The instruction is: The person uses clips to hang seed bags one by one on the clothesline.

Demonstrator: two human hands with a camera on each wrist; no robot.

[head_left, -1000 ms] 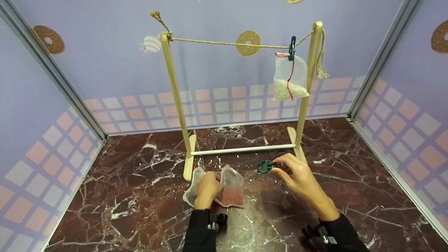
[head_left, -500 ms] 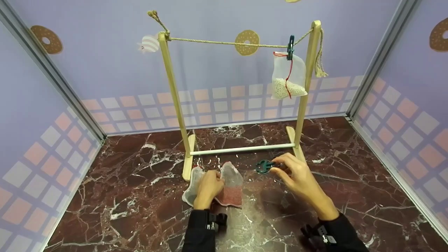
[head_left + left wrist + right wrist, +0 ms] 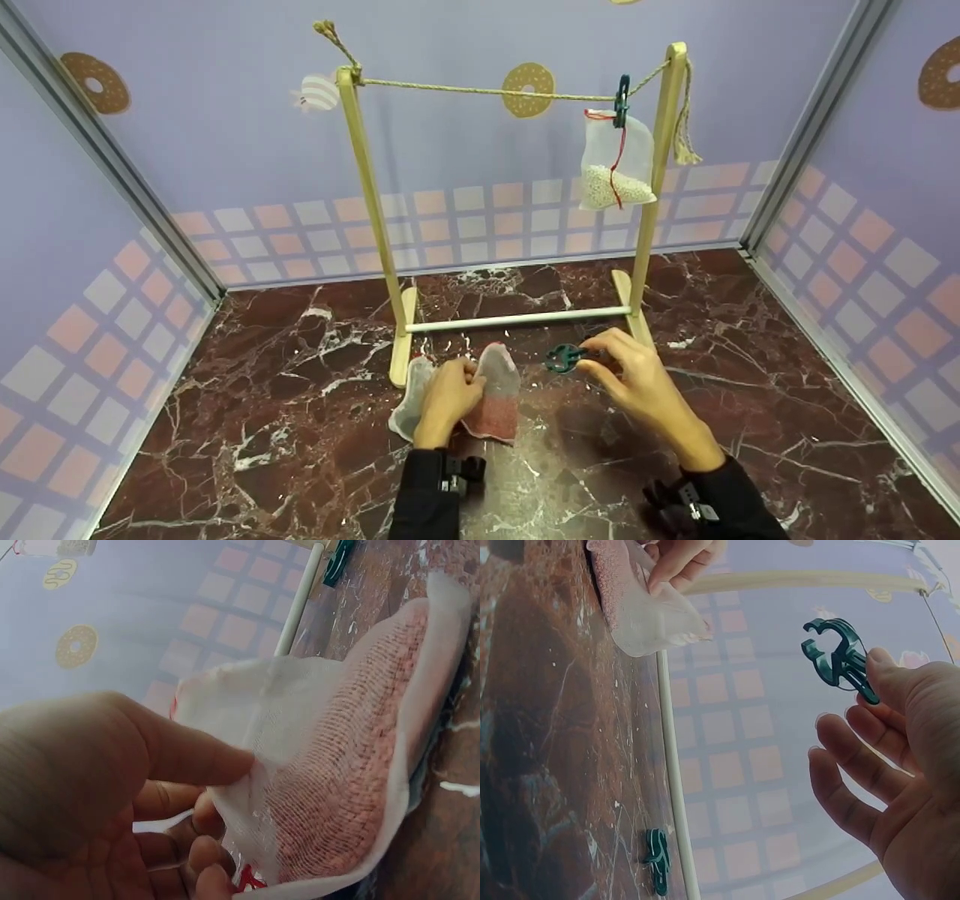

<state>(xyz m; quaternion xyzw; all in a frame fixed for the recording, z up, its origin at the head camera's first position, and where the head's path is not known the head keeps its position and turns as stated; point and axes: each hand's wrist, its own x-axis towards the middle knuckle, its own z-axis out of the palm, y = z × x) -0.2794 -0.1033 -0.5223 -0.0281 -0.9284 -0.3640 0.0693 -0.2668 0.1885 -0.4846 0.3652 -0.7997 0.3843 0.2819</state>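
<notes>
My left hand (image 3: 450,401) pinches the side of a white mesh drawstring bag (image 3: 496,409) between thumb and fingers. Pink grains (image 3: 352,772) fill the bag's lower part, and a bit of red cord shows by the fingers in the left wrist view. A second mesh bag (image 3: 409,409) with a greyish look lies under and left of this hand, partly covered by it. To the right, my right hand (image 3: 637,375) holds a green plastic clip (image 3: 840,652) by its handles, thumb against fingers, its round mouth pointing toward the bags.
Behind the hands stands a wooden frame (image 3: 367,187) with a rope (image 3: 465,91) across its top. Another green clip (image 3: 622,101) hangs a bag of white grains (image 3: 616,169) at the rope's right end. One more green clip (image 3: 658,861) lies on the marbled table (image 3: 300,450).
The left hand has shifted its grip on the pink-grain bag, and the bag's upper edge has risen a little. The right hand keeps the clip in nearly the same place.
</notes>
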